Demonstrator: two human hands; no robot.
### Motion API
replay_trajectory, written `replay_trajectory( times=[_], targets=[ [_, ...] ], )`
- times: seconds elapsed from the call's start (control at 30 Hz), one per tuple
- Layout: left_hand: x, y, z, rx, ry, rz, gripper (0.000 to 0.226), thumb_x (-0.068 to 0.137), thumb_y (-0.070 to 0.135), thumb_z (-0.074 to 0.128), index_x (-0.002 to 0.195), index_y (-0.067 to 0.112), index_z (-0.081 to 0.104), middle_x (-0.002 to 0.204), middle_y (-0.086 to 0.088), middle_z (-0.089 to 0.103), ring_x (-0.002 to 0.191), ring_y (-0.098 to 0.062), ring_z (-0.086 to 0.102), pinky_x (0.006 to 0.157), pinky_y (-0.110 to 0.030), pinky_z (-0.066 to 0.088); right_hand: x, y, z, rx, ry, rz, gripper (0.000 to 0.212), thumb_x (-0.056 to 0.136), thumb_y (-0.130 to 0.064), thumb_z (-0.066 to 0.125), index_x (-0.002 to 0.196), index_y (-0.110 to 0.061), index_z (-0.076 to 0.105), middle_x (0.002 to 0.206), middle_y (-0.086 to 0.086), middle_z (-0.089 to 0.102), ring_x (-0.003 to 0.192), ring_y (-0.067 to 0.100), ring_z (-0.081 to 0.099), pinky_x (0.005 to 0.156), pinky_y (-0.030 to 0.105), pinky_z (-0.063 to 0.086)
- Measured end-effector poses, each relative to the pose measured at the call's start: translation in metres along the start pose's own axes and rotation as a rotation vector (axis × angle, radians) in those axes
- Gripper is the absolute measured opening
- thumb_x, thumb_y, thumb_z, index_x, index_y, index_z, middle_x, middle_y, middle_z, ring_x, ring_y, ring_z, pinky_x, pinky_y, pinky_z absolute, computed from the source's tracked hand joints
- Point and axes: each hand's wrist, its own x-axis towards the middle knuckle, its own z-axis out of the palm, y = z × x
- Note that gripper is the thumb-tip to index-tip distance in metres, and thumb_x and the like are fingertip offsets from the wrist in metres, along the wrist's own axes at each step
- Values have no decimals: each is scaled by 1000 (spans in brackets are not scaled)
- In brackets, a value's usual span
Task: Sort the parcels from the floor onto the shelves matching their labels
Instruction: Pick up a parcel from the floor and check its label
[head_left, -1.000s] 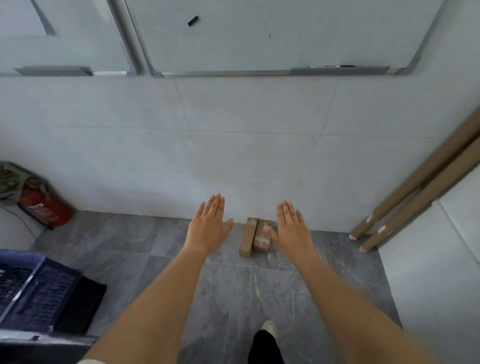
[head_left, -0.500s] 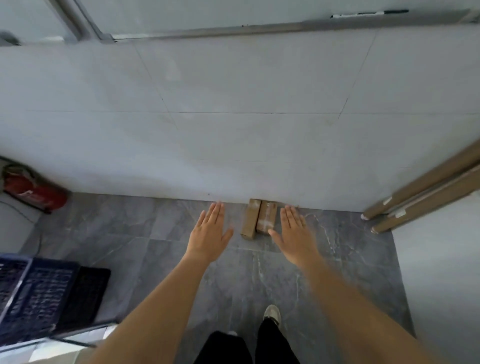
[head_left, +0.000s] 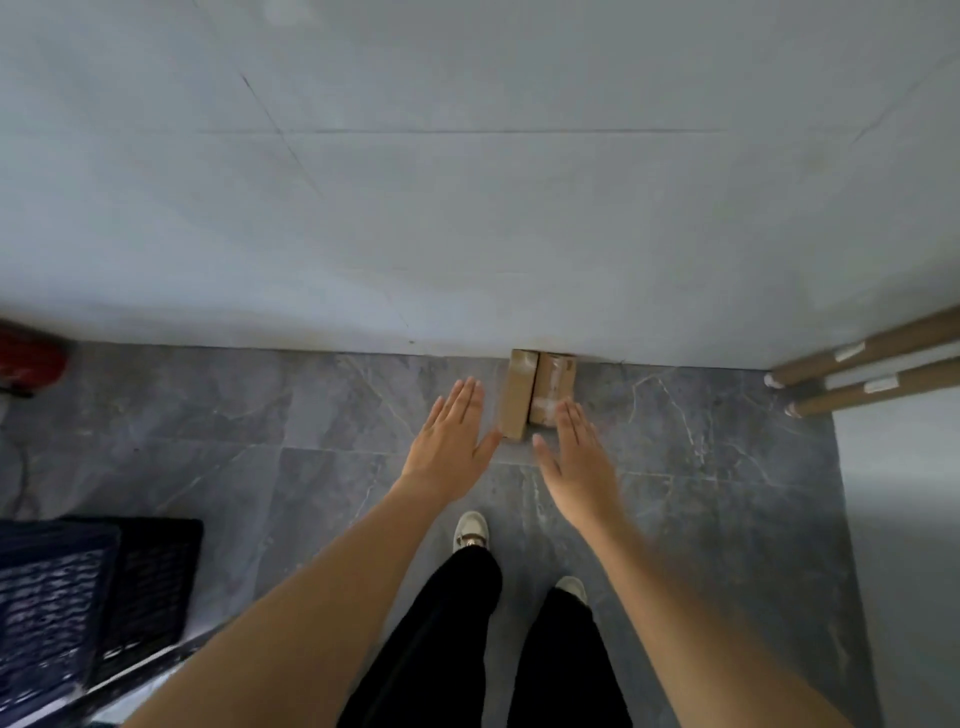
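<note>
Two small brown cardboard parcels lie side by side on the grey floor against the white wall: a narrow one (head_left: 518, 393) on the left and a taped one (head_left: 553, 384) on the right. My left hand (head_left: 451, 440) hovers flat and open just left of the narrow parcel, thumb near its front corner. My right hand (head_left: 576, 462) is open too, fingertips over the front end of the taped parcel. Neither hand holds anything. No shelves are in view.
Two long cardboard tubes (head_left: 862, 371) lean at the right wall. A dark blue plastic crate (head_left: 52, 608) and a black crate (head_left: 156, 571) stand at the lower left. A red extinguisher (head_left: 31, 358) lies far left. My shoes (head_left: 471, 530) are below the hands.
The view has tilted down and closer to the floor. Both hands have stayed open and come nearer the two parcels, the right one now overlapping the taped parcel.
</note>
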Motion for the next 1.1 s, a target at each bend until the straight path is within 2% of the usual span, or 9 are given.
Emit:
replay_trajectory(
  times=[0.1,0.37,0.5,0.6,0.77,0.87,0.93,1.03,1.1],
  targets=[
    [38,-21,23,-128,-65,-70,70,106,47,26,159,10,-1,168,-2,-4,154,-14,-8,125,-32,-4,29,10,24,172,73,78,62,110,-34,36,163,-6,19,172,8,15,159,19,11,127,33,13],
    [105,-59,106,-391,-198,-267,71,105,47,29,159,11,2,168,-3,-1,155,-16,-4,125,-34,1,95,65,84,298,38,152,57,112,-29,31,164,-11,17,172,3,14,159,15,11,119,19,7],
    [155,-76,146,-452,-211,-330,69,105,47,28,159,13,2,168,-2,-1,155,-16,-3,125,-35,1,135,101,118,370,42,215,55,112,-29,31,163,-11,20,171,5,19,158,17,16,125,27,11],
    [200,-88,183,-570,-199,-403,67,105,49,26,159,15,4,168,-1,2,155,-17,0,125,-38,3,177,127,155,455,96,252,57,110,-36,29,159,-6,33,166,11,34,155,22,29,128,43,21],
    [263,-114,260,-785,-127,-478,63,106,46,28,159,17,13,168,1,10,154,-15,6,123,-34,4,255,159,228,615,130,411,50,112,-26,28,157,-6,38,164,10,38,153,23,32,127,40,24],
    [301,-135,302,-899,-93,-576,60,106,47,29,158,20,21,166,1,20,153,-18,17,122,-35,12,303,184,275,710,161,505,41,110,-17,30,128,4,60,135,22,61,129,36,54,103,37,44],
    [327,-149,327,-971,-78,-640,58,106,48,27,156,18,29,163,-4,29,150,-22,25,121,-38,17,325,197,295,753,134,560,38,110,-14,31,116,12,59,122,29,60,119,41,55,86,32,45],
    [365,-163,357,-1075,-79,-720,61,106,48,23,155,14,30,161,-10,30,149,-27,27,120,-40,20,352,216,319,773,114,557,44,110,-24,31,124,8,58,123,12,59,133,30,51,109,29,37],
    [392,-171,373,-1125,-107,-762,64,105,52,19,156,14,27,163,-10,26,151,-28,24,121,-42,17,371,229,335,790,152,555,39,108,-31,31,102,-4,57,110,-3,57,112,15,56,105,30,35]
  ],
)
